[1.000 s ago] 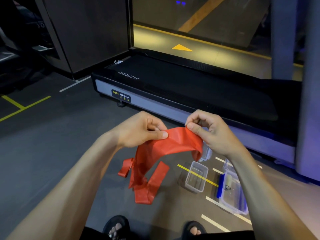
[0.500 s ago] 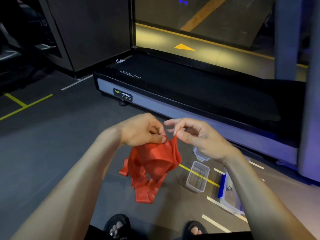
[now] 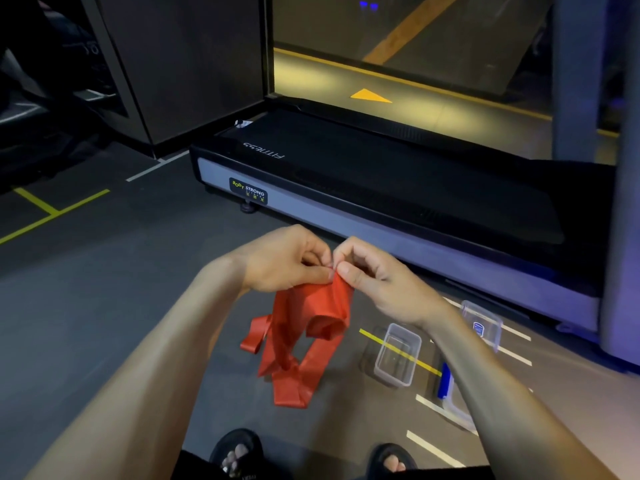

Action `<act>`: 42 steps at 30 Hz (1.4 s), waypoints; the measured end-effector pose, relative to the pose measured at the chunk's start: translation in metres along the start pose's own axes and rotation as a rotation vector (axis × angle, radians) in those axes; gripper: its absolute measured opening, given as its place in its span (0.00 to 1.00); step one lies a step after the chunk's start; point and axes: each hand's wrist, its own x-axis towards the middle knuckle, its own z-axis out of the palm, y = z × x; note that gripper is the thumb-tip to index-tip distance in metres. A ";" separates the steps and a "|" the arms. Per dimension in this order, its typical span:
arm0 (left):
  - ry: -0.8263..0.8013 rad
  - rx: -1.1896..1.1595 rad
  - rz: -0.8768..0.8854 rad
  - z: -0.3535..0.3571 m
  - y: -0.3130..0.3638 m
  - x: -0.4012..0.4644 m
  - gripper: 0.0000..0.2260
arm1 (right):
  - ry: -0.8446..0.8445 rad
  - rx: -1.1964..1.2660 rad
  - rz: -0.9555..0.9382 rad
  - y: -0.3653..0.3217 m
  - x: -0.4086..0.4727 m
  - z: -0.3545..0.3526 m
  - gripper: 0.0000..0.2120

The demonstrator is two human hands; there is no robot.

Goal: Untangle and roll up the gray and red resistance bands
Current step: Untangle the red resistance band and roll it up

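Red resistance band (image 3: 304,327) hangs limp at six o'clock below both hands, thin, light and stretchy, its loops likely to slip. Left hand (image 3: 287,259) and right hand (image 3: 374,275) pinch its top edge together; grip there, near one flat end.

On the treadmill (image 3: 381,174) in front of you, the belt deck carries the word "FITNESS" — upside down from where you stand — and a small label (image 3: 248,195) on its grey side rail reads "BODY STRONG".
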 end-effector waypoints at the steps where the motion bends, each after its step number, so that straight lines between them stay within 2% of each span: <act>1: 0.000 -0.009 0.007 0.001 -0.001 0.000 0.05 | 0.006 -0.016 -0.009 -0.001 0.000 -0.001 0.06; 6: 0.051 -0.293 0.054 0.017 -0.006 0.000 0.07 | 0.104 0.032 -0.087 -0.014 0.003 -0.017 0.06; 9: 0.041 -0.343 0.015 0.027 -0.018 -0.002 0.09 | 0.159 0.097 -0.097 -0.016 -0.001 -0.032 0.06; 12: 0.121 -0.357 0.000 0.026 -0.021 -0.003 0.10 | 0.164 0.056 -0.076 -0.011 -0.007 -0.042 0.08; 15: 0.163 -0.339 0.009 0.023 -0.019 -0.004 0.04 | 0.163 0.011 -0.047 -0.004 -0.011 -0.048 0.06; 18: 0.180 -0.304 0.018 0.022 -0.019 -0.003 0.01 | 0.171 0.018 -0.040 0.001 -0.012 -0.050 0.05; 30: 0.171 -0.236 0.030 0.020 -0.016 -0.002 0.01 | 0.176 -0.033 -0.034 0.010 -0.013 -0.050 0.06; 33: 0.118 -0.187 0.009 0.015 -0.015 -0.001 0.02 | 0.116 -0.036 -0.002 0.014 -0.014 -0.048 0.05; 38: 0.008 -0.075 -0.025 0.013 -0.008 0.000 0.03 | -0.004 0.200 0.076 0.015 -0.014 -0.034 0.07; 42: -0.043 0.011 -0.007 0.016 -0.002 0.002 0.03 | -0.094 0.334 0.051 0.008 -0.005 -0.014 0.06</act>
